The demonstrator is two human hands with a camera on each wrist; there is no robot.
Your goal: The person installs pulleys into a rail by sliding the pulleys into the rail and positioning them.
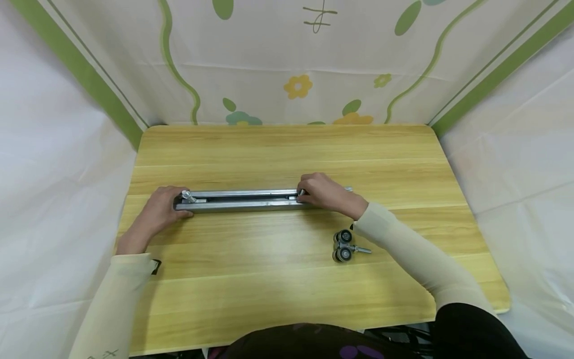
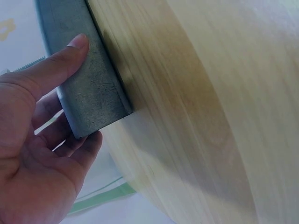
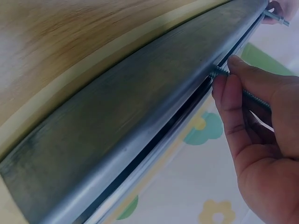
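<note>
A long grey metal channel rail [image 1: 242, 206] lies across the table with its slot facing up. My left hand [image 1: 159, 212] grips its left end; in the left wrist view the thumb presses the rail's side [image 2: 93, 88] while the other fingers curl at the end and far side. Beside that hand, a threaded bolt [image 1: 188, 196] sticks up from the slot. Farther right along the rail, my right hand [image 1: 326, 192] pinches a second threaded bolt [image 3: 256, 100] between thumb and fingers, where it comes out of the slot. Whatever is on that bolt inside the rail is mostly hidden.
A roller trolley [image 1: 344, 247] with black-rimmed wheels and a threaded bolt lies on the wooden table [image 1: 251, 289], nearer my body and below the right wrist. A white curtain [image 1: 260, 50] with flowers hangs behind the table, and white sheets [image 1: 58, 174] hang at both sides.
</note>
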